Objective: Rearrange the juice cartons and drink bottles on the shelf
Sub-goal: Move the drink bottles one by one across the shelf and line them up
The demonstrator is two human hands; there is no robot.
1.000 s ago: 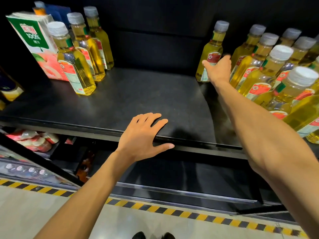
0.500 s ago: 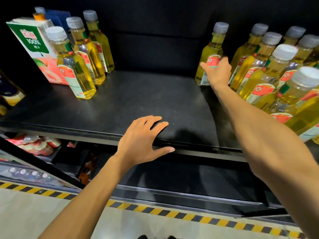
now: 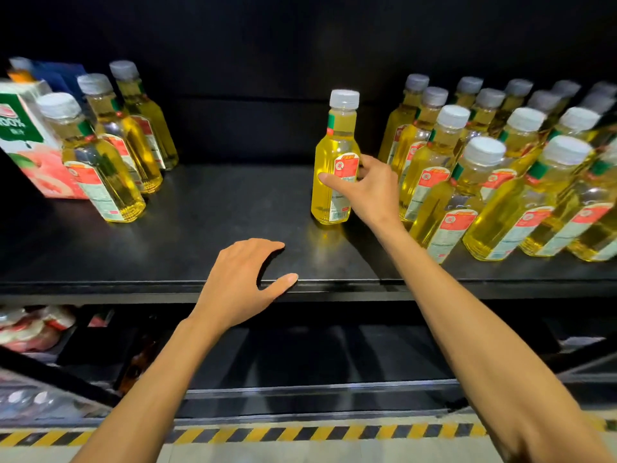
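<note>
An upright bottle (image 3: 335,168) is gripped round its label by the right hand (image 3: 370,190), at 1 o'clock from the left hand (image 3: 238,284), which is rested on the edge of the shelf (image 3: 213,215), fingers relaxed, thumb spread.

Yellow-and-black hazard stripe (image 3: 300,432) running across pale floor (image 3: 300,457) at bottom; red-and-white wrapped packets (image 3: 30,329) heaped far left in dark lower compartment (image 3: 317,359); black back panel (image 3: 267,45) above; blurred glass pane (image 3: 40,402), lower-left corner.
</note>
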